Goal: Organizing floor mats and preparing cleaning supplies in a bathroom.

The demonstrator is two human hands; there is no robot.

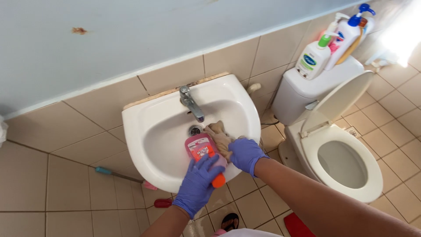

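Observation:
Both my hands wear blue gloves over a white wall sink (pixel 144 118). My left hand (pixel 198 183) grips a pink bottle with an orange cap (pixel 201 148), held tilted with the cap toward me, its far end over the basin near the drain (pixel 195 130). My right hand (pixel 244 153) holds a crumpled beige cloth (pixel 220 136) against the inside of the basin, right beside the bottle. A chrome tap (pixel 190 103) stands at the back of the sink, just beyond the cloth.
A white toilet (pixel 342 162) with its lid up stands to the right; several pump bottles (pixel 326 48) sit on its tank. A brush with a teal handle (pixel 116 174) lies on the beige tiled floor under the sink. A red object (pixel 296 224) lies near my feet.

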